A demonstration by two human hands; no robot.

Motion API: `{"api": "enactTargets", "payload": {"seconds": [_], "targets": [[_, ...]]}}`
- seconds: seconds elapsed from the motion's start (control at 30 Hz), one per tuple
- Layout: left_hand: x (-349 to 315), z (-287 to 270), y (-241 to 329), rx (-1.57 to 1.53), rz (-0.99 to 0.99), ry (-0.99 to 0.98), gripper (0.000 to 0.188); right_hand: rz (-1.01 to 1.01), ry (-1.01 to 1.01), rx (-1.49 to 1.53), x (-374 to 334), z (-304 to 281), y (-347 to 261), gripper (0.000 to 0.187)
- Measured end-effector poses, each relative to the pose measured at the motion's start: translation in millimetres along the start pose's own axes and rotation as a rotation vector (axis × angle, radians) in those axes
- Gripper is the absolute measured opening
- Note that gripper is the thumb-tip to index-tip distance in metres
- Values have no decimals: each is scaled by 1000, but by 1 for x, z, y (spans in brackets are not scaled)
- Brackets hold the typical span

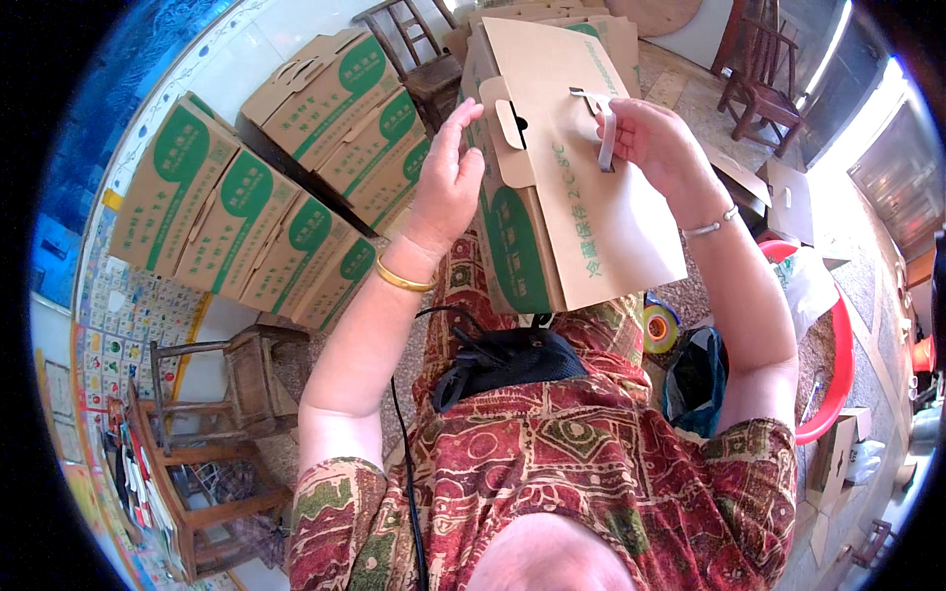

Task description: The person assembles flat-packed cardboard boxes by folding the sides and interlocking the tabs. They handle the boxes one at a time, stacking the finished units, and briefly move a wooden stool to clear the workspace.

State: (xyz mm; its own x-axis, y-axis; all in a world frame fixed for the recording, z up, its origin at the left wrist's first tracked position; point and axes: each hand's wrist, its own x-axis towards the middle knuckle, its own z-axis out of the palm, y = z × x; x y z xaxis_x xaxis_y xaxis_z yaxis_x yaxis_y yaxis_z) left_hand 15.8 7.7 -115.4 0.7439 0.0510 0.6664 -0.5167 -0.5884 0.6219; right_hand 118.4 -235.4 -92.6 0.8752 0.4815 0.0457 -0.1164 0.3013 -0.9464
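A brown cardboard box (pixel 613 236) with green printing stands in front of me, above my lap. Into its top is set a white plastic carry handle (pixel 608 138); my right hand (pixel 652 143) has its fingers closed round the near part of it. At the box's left edge a cardboard tab (pixel 505 126) with a dark cut-out sticks up. My left hand (pixel 448 177) is beside that edge, fingers stretched and held upright, with nothing in it. Whether its fingertips touch the box I cannot tell.
Similar green-printed boxes (pixel 232 212) are stacked at the left. Wooden chairs stand at the lower left and far right (pixel 767 84). On my right are a red basin (pixel 840 369), a roll of tape (pixel 658 323), a dark bag (pixel 698 379) and an open carton (pixel 788 202).
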Motion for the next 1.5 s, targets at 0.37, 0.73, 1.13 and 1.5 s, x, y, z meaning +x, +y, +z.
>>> {"api": "enactTargets", "payload": {"seconds": [0.37,0.73,1.13,1.5], "targets": [[-7,6,-5,-560,-489,-78,63,-12,28,38,-16,7,15,31],[-20,10,-11,-600,-539,-50,61,48,-49,217,-41,22,21,24],[-15,23,-33,399,130,-13,41,124,-23,429,-37,40,45,21],[-33,51,-20,614,-84,-62,91,39,-209,381,-52,71,66,23]]}}
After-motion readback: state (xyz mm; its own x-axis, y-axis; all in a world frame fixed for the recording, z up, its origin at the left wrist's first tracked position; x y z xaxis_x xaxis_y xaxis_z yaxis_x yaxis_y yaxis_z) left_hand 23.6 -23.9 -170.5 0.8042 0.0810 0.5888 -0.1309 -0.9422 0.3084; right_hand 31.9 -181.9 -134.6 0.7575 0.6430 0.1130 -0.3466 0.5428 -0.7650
